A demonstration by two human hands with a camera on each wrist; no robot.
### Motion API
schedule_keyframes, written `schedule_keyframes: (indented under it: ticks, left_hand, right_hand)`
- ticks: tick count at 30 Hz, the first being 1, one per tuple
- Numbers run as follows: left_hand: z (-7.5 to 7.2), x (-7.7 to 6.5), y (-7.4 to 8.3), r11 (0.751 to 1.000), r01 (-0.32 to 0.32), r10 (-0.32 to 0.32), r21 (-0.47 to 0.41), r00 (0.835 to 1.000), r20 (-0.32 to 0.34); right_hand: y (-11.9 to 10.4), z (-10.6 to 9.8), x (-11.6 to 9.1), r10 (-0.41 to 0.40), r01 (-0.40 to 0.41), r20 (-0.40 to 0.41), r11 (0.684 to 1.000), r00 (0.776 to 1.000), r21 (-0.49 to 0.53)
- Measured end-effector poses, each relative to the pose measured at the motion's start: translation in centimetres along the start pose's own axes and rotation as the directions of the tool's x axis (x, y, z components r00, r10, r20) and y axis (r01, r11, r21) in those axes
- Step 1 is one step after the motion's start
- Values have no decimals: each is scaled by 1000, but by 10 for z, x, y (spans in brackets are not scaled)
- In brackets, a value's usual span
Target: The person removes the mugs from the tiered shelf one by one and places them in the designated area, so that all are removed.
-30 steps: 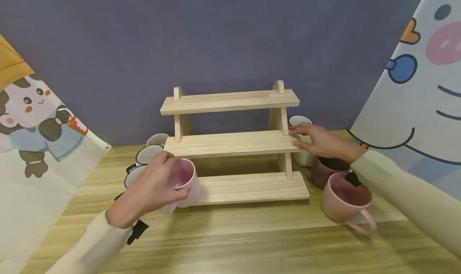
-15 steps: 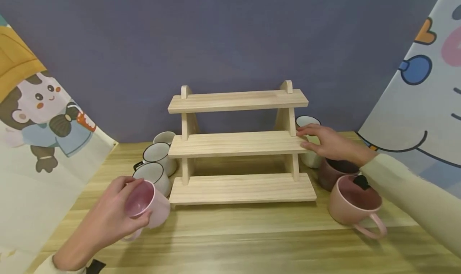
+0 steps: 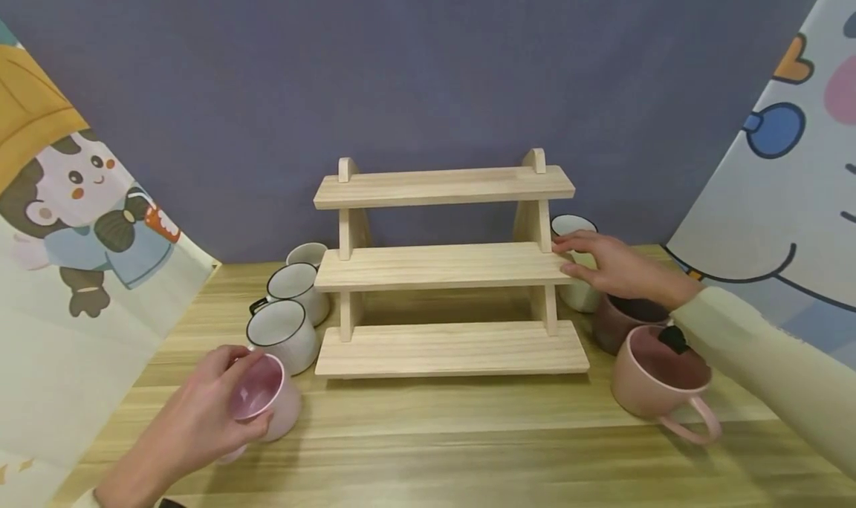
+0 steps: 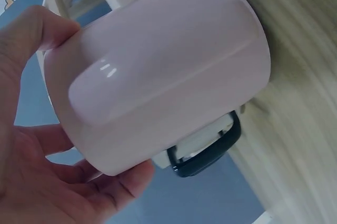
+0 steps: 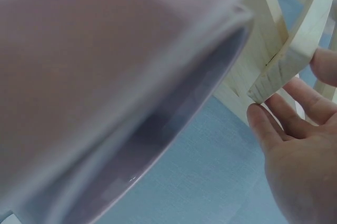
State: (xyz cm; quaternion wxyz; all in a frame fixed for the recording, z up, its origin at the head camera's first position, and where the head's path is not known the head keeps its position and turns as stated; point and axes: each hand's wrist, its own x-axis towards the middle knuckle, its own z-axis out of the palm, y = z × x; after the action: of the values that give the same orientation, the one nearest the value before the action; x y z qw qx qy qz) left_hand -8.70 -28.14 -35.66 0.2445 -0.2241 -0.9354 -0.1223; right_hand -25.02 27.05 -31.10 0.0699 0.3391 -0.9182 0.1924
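Note:
My left hand [image 3: 200,411] grips a light pink mug [image 3: 286,408] by its rim, thumb on one side and fingers on the other. The mug sits low at the left front of the wooden table; whether its base touches the wood I cannot tell. In the left wrist view the pink mug [image 4: 163,71] hides most of what is behind it. At the right, my right hand [image 3: 618,266] holds the end of the middle board of a three-step wooden display stand [image 3: 435,266]. In the right wrist view thumb and fingers pinch that board end [image 5: 279,68].
Behind the pink mug, white black-rimmed mugs [image 3: 284,337] line the stand's left side, with another pale cup [image 3: 307,254] farther back. Right of the stand are a white mug [image 3: 578,296], a dark brown mug [image 3: 611,330] and a salmon-pink mug [image 3: 642,389] under my right forearm.
My left hand has carried the pink mug from the front of the bottom shelf leftward and down beside the white mugs. The right hand keeps its hold; the head view has shifted slightly.

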Motion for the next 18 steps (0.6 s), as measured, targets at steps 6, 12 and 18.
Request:
schedule_keyframes:
  ticks: [6,12,18]
  left_hand:
    - [9,2,-4,1000,-13,12,-16,1000,-2]
    - [11,4,-5,999,22,-22,-30,1000,4]
    - [2,13,1,999,-7,7,-34,1000,4]
  right_hand:
    - [1,-1,-3,5,-5,-13,1000,1000,-10]
    - [2,0,-5,-14,14,-22,1000,1000,-10]
    - [-10,2,-4,11,-16,-56,997,998,-82]
